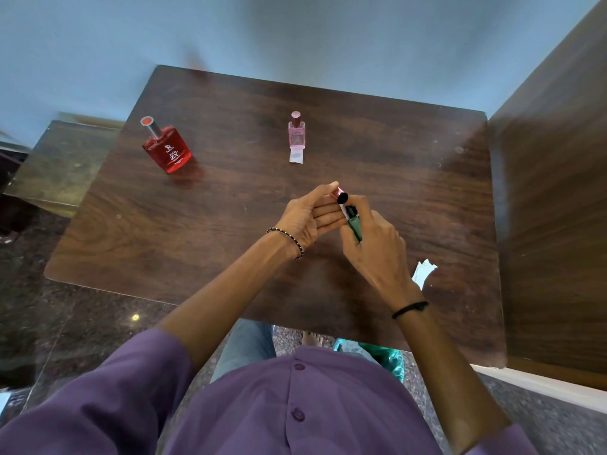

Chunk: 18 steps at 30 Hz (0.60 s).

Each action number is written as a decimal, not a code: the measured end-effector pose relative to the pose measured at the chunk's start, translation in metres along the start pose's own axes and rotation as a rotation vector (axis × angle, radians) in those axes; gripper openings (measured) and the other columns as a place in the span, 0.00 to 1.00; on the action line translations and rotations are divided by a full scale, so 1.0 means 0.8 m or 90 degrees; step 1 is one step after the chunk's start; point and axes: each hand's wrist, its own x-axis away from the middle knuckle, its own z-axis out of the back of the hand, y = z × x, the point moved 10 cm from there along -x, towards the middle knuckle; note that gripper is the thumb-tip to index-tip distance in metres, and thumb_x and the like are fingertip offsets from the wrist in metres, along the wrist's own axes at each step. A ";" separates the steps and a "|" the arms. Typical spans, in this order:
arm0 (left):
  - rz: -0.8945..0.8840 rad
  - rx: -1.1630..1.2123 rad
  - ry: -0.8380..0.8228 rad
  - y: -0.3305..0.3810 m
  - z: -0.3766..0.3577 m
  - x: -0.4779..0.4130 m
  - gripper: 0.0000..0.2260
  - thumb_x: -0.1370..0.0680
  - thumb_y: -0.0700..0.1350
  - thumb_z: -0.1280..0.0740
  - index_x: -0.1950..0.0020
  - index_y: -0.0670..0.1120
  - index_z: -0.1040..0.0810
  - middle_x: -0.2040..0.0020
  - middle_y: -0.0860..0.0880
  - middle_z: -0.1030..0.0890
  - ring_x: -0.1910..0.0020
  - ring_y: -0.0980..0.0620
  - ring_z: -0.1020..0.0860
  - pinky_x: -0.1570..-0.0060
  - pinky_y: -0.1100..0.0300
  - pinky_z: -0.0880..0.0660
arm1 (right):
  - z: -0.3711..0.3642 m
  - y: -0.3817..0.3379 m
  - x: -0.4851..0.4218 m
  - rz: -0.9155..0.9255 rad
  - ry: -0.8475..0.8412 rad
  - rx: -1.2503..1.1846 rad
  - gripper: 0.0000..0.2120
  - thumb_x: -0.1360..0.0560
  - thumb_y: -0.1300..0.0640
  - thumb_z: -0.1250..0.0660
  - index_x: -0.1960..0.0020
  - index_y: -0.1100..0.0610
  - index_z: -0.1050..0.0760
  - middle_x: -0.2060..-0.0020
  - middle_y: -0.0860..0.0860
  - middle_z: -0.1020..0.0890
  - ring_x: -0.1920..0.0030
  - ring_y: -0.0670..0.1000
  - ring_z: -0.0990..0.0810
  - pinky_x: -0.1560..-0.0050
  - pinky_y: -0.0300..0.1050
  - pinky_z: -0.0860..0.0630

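A small green bottle [355, 226] with a black top is held above the middle of the tabletop [230, 224], a little toward the near edge and tilted so its top points away from the person. The right grip [377, 244] is clamped on it, fingers curled round its body. Just beyond the bottle's top is a pink cap [338, 194] with a dark round end. The left grip [307, 218] is clamped on it, pinching it between the thumb on top and the fingers underneath. The two grips meet fingertip to fingertip, so cap and bottle top lie just beside each other; whether they touch cannot be told. A beaded bracelet [289, 239] circles the left wrist and a black band [409, 309] the right. Farther back on the dark wood, a pink bottle [297, 134] stands upright on a white paper slip [296, 156]. Well to its left stands a red bottle [167, 151] with a silver neck. A white paper scrap [423, 272] lies near the right forearm. The person wears a purple shirt [295, 405]. A wooden panel [558, 192] rises along the right side, and a lower side table [59, 159] sits off to the left.
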 end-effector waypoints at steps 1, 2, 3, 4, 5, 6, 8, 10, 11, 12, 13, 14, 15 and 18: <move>0.001 0.000 0.000 0.000 0.000 0.000 0.12 0.25 0.48 0.26 0.50 0.39 0.15 0.52 0.42 0.13 0.54 0.46 0.13 0.60 0.58 0.17 | 0.000 0.001 0.000 -0.001 0.002 0.009 0.20 0.19 0.56 0.37 0.28 0.50 0.34 0.61 0.53 0.23 0.65 0.53 0.24 0.65 0.48 0.25; 0.002 0.001 0.001 -0.001 -0.001 -0.001 0.13 0.25 0.48 0.26 0.48 0.39 0.16 0.51 0.41 0.13 0.54 0.46 0.13 0.60 0.57 0.17 | 0.001 0.002 -0.001 -0.005 0.006 0.015 0.19 0.19 0.55 0.37 0.29 0.51 0.33 0.62 0.54 0.24 0.66 0.53 0.24 0.66 0.48 0.26; 0.001 0.004 0.002 0.000 -0.001 0.000 0.14 0.25 0.48 0.26 0.46 0.38 0.16 0.50 0.41 0.13 0.53 0.46 0.13 0.59 0.57 0.17 | 0.002 0.003 -0.001 -0.009 0.013 0.015 0.18 0.19 0.55 0.37 0.30 0.51 0.32 0.62 0.54 0.24 0.66 0.54 0.25 0.66 0.48 0.26; 0.000 0.008 0.003 0.000 0.000 0.001 0.16 0.25 0.48 0.26 0.44 0.37 0.17 0.49 0.40 0.13 0.52 0.46 0.13 0.59 0.57 0.17 | 0.004 0.003 0.000 -0.013 0.022 0.010 0.17 0.19 0.55 0.37 0.31 0.51 0.32 0.62 0.54 0.24 0.66 0.53 0.25 0.66 0.49 0.25; -0.001 0.012 0.002 0.000 0.000 0.002 0.17 0.25 0.48 0.26 0.43 0.37 0.17 0.48 0.40 0.14 0.52 0.45 0.14 0.59 0.57 0.17 | 0.007 0.003 0.000 -0.015 0.032 0.001 0.16 0.19 0.55 0.37 0.32 0.50 0.33 0.61 0.53 0.24 0.66 0.53 0.24 0.66 0.50 0.24; -0.002 0.017 0.002 0.001 0.000 0.003 0.17 0.25 0.47 0.26 0.42 0.37 0.18 0.47 0.40 0.14 0.51 0.45 0.14 0.59 0.57 0.17 | 0.009 0.002 0.001 -0.013 0.041 -0.010 0.16 0.19 0.55 0.37 0.33 0.49 0.35 0.60 0.53 0.23 0.65 0.53 0.24 0.66 0.51 0.22; -0.001 0.023 0.004 0.001 0.000 0.004 0.17 0.25 0.47 0.26 0.43 0.36 0.17 0.48 0.40 0.14 0.52 0.45 0.13 0.60 0.57 0.17 | 0.012 -0.001 0.003 -0.001 0.047 -0.013 0.18 0.19 0.56 0.36 0.33 0.47 0.37 0.59 0.53 0.23 0.65 0.53 0.23 0.65 0.52 0.19; -0.002 0.018 0.002 0.001 -0.002 0.004 0.16 0.25 0.47 0.26 0.44 0.37 0.17 0.48 0.40 0.14 0.52 0.45 0.13 0.59 0.57 0.17 | 0.010 -0.002 0.004 0.004 0.037 0.012 0.19 0.19 0.56 0.37 0.31 0.48 0.36 0.61 0.54 0.24 0.66 0.54 0.23 0.65 0.54 0.19; -0.003 0.014 -0.003 0.001 -0.004 0.004 0.15 0.25 0.47 0.26 0.45 0.38 0.17 0.48 0.40 0.14 0.52 0.45 0.13 0.59 0.57 0.17 | 0.009 -0.001 0.004 0.001 0.032 0.023 0.19 0.19 0.56 0.37 0.30 0.49 0.35 0.62 0.54 0.24 0.66 0.54 0.24 0.65 0.54 0.20; -0.004 0.009 -0.007 0.001 -0.005 0.004 0.14 0.25 0.47 0.26 0.46 0.39 0.16 0.49 0.41 0.13 0.52 0.45 0.14 0.59 0.57 0.17 | 0.009 0.000 0.004 -0.004 0.033 0.024 0.18 0.19 0.56 0.37 0.30 0.50 0.33 0.62 0.54 0.24 0.66 0.54 0.24 0.65 0.54 0.20; -0.006 0.006 -0.011 0.001 -0.006 0.004 0.13 0.25 0.48 0.26 0.47 0.39 0.16 0.49 0.41 0.13 0.52 0.45 0.14 0.59 0.57 0.17 | 0.011 0.001 0.004 -0.012 0.040 0.011 0.17 0.19 0.56 0.37 0.32 0.50 0.32 0.62 0.53 0.24 0.66 0.53 0.24 0.66 0.52 0.22; -0.007 0.005 -0.015 0.002 -0.007 0.005 0.13 0.25 0.47 0.26 0.48 0.39 0.16 0.49 0.41 0.13 0.51 0.45 0.14 0.58 0.56 0.17 | 0.014 0.004 0.005 -0.028 0.051 -0.018 0.15 0.19 0.55 0.37 0.34 0.50 0.32 0.62 0.51 0.24 0.67 0.52 0.25 0.68 0.49 0.24; -0.008 0.008 -0.019 0.002 -0.008 0.005 0.12 0.25 0.47 0.26 0.48 0.39 0.16 0.49 0.41 0.13 0.51 0.45 0.14 0.58 0.56 0.17 | 0.018 0.010 0.006 -0.050 0.064 -0.062 0.13 0.20 0.55 0.36 0.36 0.49 0.32 0.63 0.50 0.23 0.67 0.49 0.25 0.69 0.44 0.28; -0.011 0.017 -0.031 0.005 -0.009 0.007 0.16 0.25 0.47 0.26 0.44 0.36 0.18 0.46 0.39 0.14 0.48 0.43 0.15 0.54 0.54 0.17 | 0.023 0.033 0.011 -0.152 0.062 -0.260 0.12 0.21 0.52 0.36 0.40 0.41 0.31 0.67 0.47 0.23 0.71 0.46 0.25 0.71 0.37 0.30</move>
